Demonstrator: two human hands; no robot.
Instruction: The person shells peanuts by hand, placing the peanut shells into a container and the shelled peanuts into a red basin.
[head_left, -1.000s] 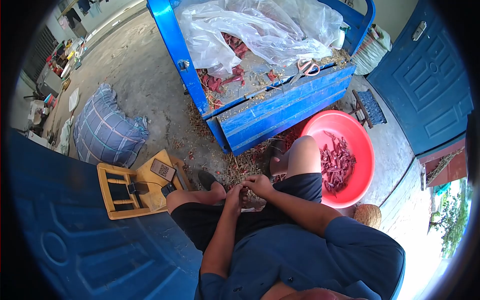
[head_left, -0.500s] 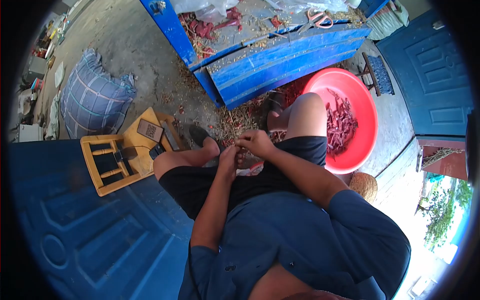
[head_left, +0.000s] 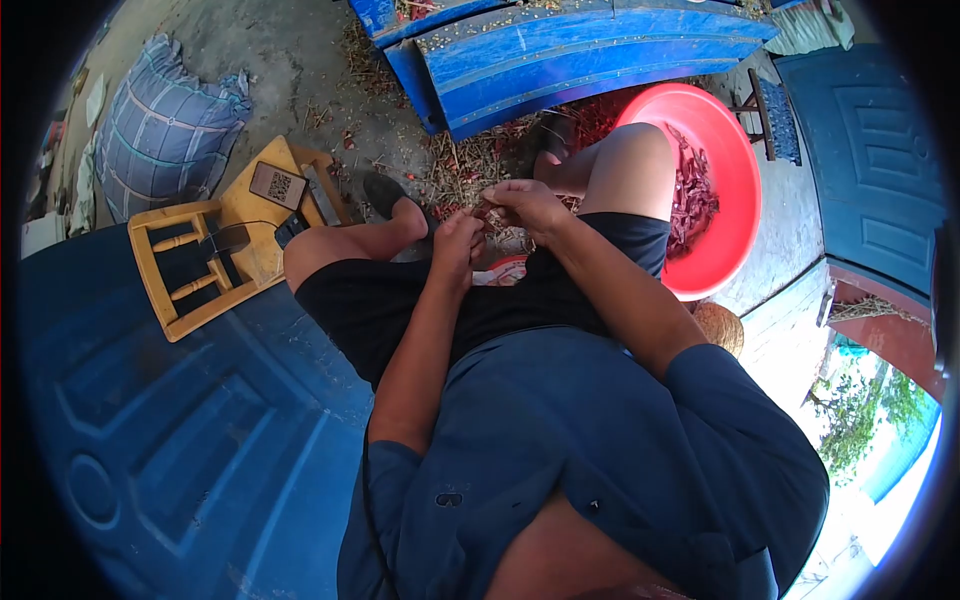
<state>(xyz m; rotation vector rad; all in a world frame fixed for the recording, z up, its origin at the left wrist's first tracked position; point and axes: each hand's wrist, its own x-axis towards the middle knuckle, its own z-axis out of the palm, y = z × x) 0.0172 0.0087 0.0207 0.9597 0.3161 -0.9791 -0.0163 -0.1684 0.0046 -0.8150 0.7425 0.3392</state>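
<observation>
My left hand (head_left: 459, 247) is closed in front of my lap, its fingertips up against those of my right hand (head_left: 530, 207). The right hand's fingers are pinched together. Something small and reddish-brown shows between the two hands, too small and blurred to name. Below them, between my thighs, part of a red and white object (head_left: 507, 268) is visible. To the right of my knee stands a large red plastic tub (head_left: 738, 225) with a heap of dried red chili peppers (head_left: 692, 200) in it.
Dry stems (head_left: 465, 175) litter the floor ahead. A blue metal cart (head_left: 590, 50) stands beyond my feet. On the left are a wooden chair (head_left: 255, 235), a QR-code card (head_left: 277, 186) on it, and a stuffed plaid sack (head_left: 172, 130). A small stool (head_left: 775, 120) stands right.
The view has tilted, so the cart, tub and chair sit higher in the picture. My hands have moved slightly apart, their fingertips still close together.
</observation>
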